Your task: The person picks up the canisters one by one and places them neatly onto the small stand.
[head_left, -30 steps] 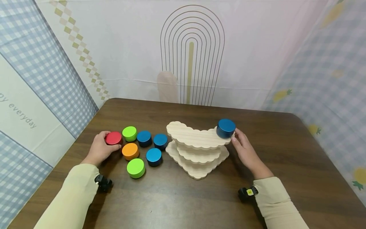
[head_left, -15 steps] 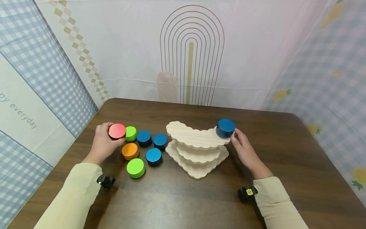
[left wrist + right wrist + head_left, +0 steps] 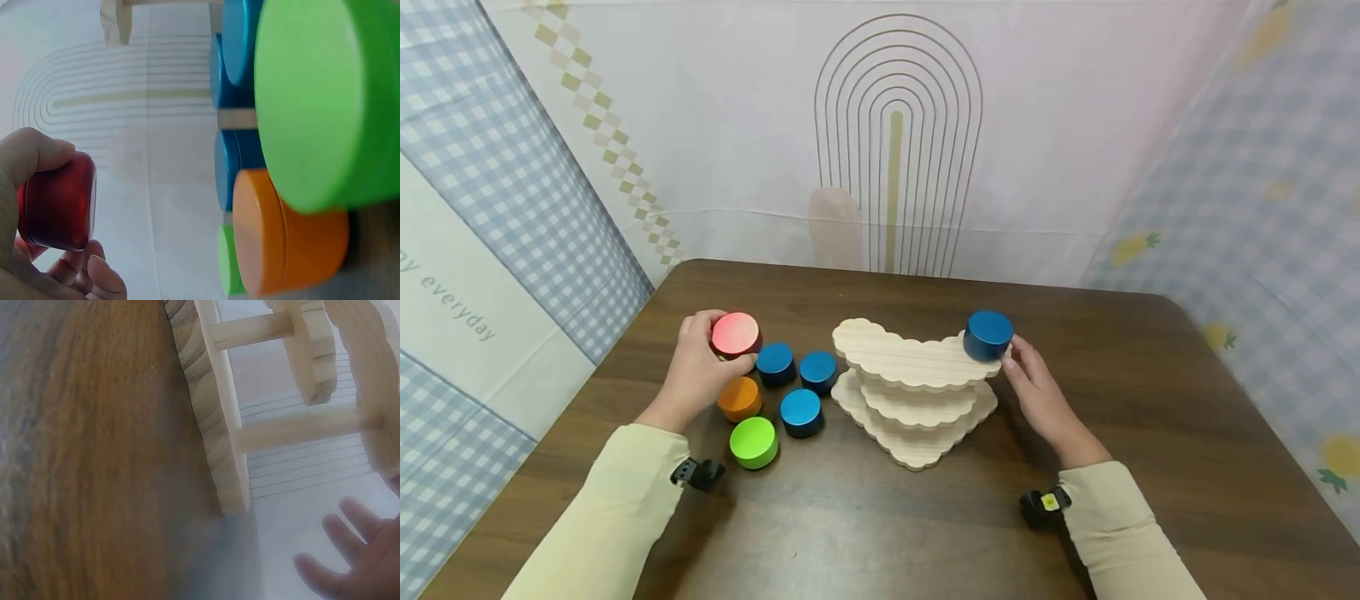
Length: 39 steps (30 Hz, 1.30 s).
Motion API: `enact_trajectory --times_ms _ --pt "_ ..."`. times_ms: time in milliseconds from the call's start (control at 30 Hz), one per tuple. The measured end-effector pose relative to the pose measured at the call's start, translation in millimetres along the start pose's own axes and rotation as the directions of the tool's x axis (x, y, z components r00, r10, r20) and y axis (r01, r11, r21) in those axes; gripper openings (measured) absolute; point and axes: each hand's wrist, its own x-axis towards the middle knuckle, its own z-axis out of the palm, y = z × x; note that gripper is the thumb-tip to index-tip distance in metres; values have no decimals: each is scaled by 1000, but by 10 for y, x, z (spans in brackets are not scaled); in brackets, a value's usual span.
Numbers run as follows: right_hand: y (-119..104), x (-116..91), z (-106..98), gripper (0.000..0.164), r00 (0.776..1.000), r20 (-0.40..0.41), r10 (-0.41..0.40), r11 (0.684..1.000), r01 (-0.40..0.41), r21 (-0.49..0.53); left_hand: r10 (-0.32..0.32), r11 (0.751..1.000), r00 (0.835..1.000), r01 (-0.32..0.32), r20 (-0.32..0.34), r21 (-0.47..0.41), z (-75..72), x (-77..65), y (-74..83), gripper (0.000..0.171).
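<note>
Brown table (image 3: pixel 887 533): left fingers (image 3: pixel 105 275) grip red cylinder (image 3: pixel 736 335); right fingers (image 3: pixel 342 537), loosely extended, could bump stand (image 3: pixel 913 367), tipping off perched blue cylinder (image 3: pixel 988 336)

Four blue cylinders (image 3: pixel 988 336), two green (image 3: pixel 754 442), one orange (image 3: pixel 741 399), one red (image 3: pixel 736 335), one stand (image 3: pixel 910 362), two hands (image 3: pixel 695 367)

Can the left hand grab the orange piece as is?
Probably not as is: the left hand is right beside the orange piece with nothing seen between them, but it grips the red piece, so it would likely need to put that down first.
</note>
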Motion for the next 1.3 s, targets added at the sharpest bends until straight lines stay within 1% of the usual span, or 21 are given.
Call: enact_trajectory --times_ms 200,467,600,700,933,1067,1300 --pt "21 20 41 54 999 -28 -29 999 30 30 9 1000 1000 -8 19 -26 77 0 129 66" --pt "47 18 83 50 996 -56 -67 995 71 76 40 997 998 -36 54 -72 241 28 388 65" --pt "56 23 92 49 995 -64 -74 993 80 90 68 992 996 -61 62 -106 358 50 499 64" --pt "59 25 94 49 996 -58 -64 993 70 90 92 987 994 -82 65 -136 460 65 583 64" --pt "70 24 95 50 997 -51 -54 995 58 87 108 986 989 -94 102 -136 693 66 759 63" --pt "71 21 90 50 998 -49 -48 995 52 86 115 983 985 -95 128 -155 807 52 887 64" --pt "93 38 104 51 998 -44 -53 994 57 92 151 978 978 -127 142 -164 1019 33 1094 59"
